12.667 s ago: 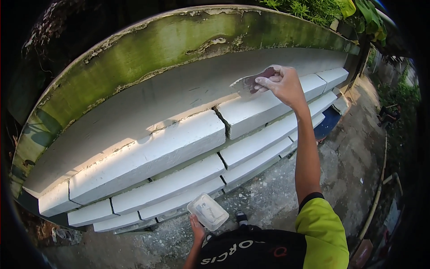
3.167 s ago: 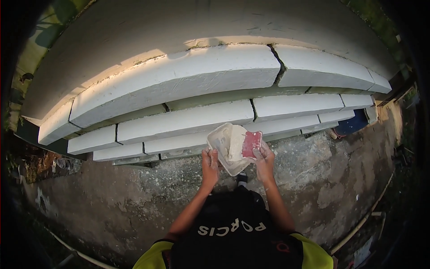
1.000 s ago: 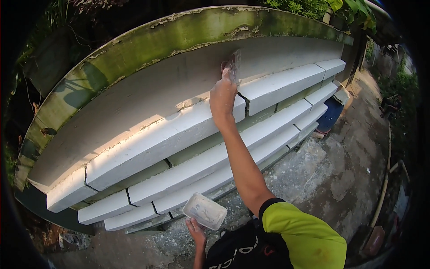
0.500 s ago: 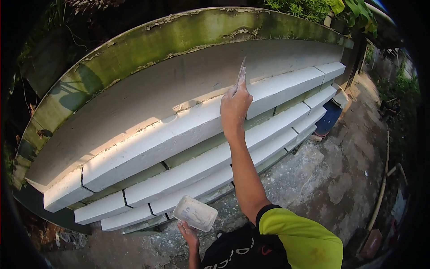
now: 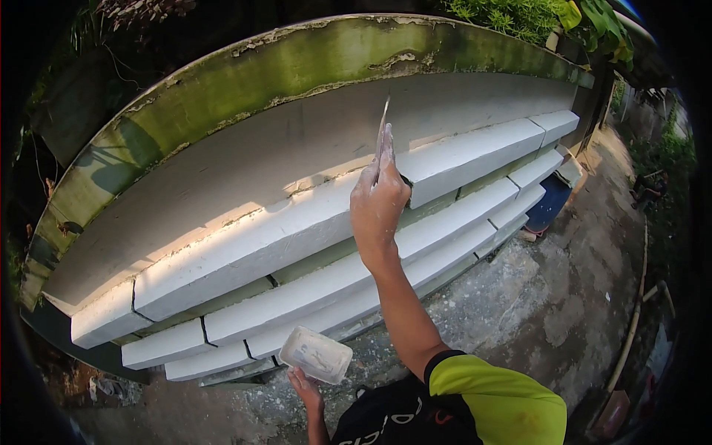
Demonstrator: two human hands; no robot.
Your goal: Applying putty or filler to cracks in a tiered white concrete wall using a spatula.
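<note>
My right hand [image 5: 380,200] is closed round a putty knife [image 5: 386,119], seen nearly edge-on, its thin blade pointing up at the smooth grey wall [image 5: 259,159]. The hand is above the top white ledge [image 5: 245,241]; whether the blade touches the wall I cannot tell. Whitish paste coats the fingers. Lower down, my left hand [image 5: 308,389] holds a small rectangular plastic tub [image 5: 317,354] from below, partly hidden by it. Whitish smears of paste line the tub's inside.
Stepped white ledges [image 5: 297,311] with dark gaps run below the wall. A mossy green concrete rim [image 5: 311,63] tops it. At the right are a blue container [image 5: 547,202], rough concrete ground [image 5: 512,297] and a long pole [image 5: 630,326]. Plants [image 5: 504,15] hang over the far edge.
My right hand with the putty knife has moved slightly left and down along the wall. The tub in my left hand has shifted a little to the left.
</note>
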